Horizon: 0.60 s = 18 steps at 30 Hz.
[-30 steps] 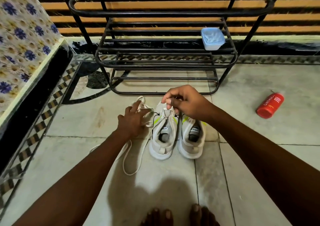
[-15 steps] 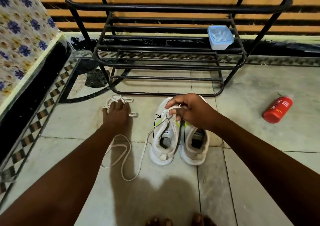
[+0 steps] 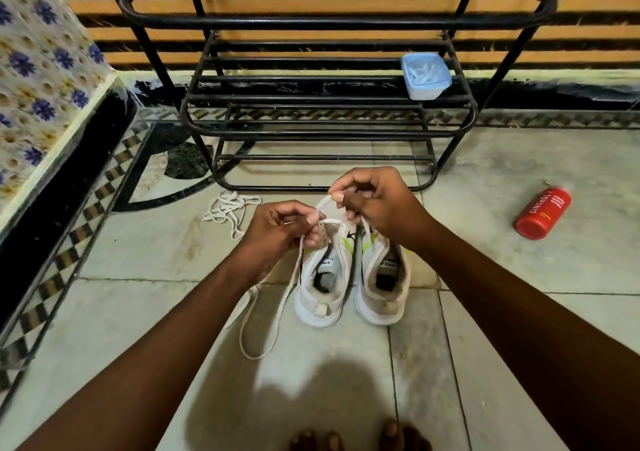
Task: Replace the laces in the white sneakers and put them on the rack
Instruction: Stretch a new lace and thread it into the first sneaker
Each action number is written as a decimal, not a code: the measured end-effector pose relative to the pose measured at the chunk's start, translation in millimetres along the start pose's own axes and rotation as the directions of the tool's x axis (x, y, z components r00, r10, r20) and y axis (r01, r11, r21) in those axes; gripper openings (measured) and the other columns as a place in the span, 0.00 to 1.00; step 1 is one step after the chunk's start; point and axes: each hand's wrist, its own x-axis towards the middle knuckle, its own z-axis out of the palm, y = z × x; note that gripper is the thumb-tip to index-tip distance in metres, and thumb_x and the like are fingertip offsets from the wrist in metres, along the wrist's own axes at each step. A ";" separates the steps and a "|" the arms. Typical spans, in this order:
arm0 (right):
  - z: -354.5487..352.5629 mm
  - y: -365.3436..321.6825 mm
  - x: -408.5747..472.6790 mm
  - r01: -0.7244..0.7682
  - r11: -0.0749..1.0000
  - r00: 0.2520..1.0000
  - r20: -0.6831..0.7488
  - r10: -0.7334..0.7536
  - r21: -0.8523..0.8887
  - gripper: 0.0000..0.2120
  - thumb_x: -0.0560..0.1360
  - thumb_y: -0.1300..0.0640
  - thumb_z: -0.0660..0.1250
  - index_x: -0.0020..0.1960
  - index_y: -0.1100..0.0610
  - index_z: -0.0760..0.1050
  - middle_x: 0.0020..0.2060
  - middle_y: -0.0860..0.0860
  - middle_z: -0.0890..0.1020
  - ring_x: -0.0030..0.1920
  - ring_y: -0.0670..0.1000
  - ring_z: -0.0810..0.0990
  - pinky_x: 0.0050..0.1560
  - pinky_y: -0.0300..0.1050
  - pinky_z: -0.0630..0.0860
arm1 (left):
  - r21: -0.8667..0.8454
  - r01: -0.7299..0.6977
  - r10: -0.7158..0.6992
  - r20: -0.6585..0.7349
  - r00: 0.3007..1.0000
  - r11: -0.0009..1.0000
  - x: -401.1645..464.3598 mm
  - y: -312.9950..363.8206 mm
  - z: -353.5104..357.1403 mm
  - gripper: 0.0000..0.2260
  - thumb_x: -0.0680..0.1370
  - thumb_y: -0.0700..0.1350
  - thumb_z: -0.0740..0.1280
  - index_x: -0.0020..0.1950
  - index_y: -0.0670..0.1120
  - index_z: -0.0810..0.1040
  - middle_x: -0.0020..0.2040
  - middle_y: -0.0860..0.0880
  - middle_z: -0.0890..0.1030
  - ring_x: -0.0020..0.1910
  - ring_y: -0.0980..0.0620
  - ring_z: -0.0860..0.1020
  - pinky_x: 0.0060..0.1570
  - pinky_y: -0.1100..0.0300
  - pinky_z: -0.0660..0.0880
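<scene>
Two white sneakers stand side by side on the tiled floor, heels toward me: the left sneaker point(image 3: 322, 288) and the right sneaker point(image 3: 384, 291). My left hand point(image 3: 280, 229) pinches a white lace point(image 3: 263, 312) at the left sneaker's front. My right hand point(image 3: 374, 201) pinches the same lace's loop just above the shoe. The lace's loose end trails over the floor to the left. A second bundled lace point(image 3: 228, 210) lies on the floor beyond my left hand. The black metal shoe rack point(image 3: 325, 132) stands just behind the shoes.
A small blue plastic box point(image 3: 426, 75) sits on the rack's lower shelf at the right. A red bottle point(image 3: 542, 213) lies on the floor to the right. A floral-covered ledge point(image 3: 41, 80) borders the left side. My toes point(image 3: 360, 436) show at the bottom edge.
My left hand left the bundled lace on the floor and came right to the left sneaker, where it now pinches the lace. My right hand has lifted the lace loop slightly.
</scene>
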 end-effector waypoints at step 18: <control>4.6 31.2 -10.4 -0.019 0.982 0.969 -0.247 -0.029 -0.189 0.04 0.75 0.60 0.74 0.49 0.56 0.82 0.38 0.48 0.84 0.35 0.43 0.80 0.41 0.42 0.79 | 0.114 0.000 0.022 -0.196 0.980 0.994 5.7 12.0 30.1 0.08 0.80 0.35 0.71 0.55 0.31 0.83 0.39 0.41 0.82 0.23 0.63 0.73 0.27 0.74 0.67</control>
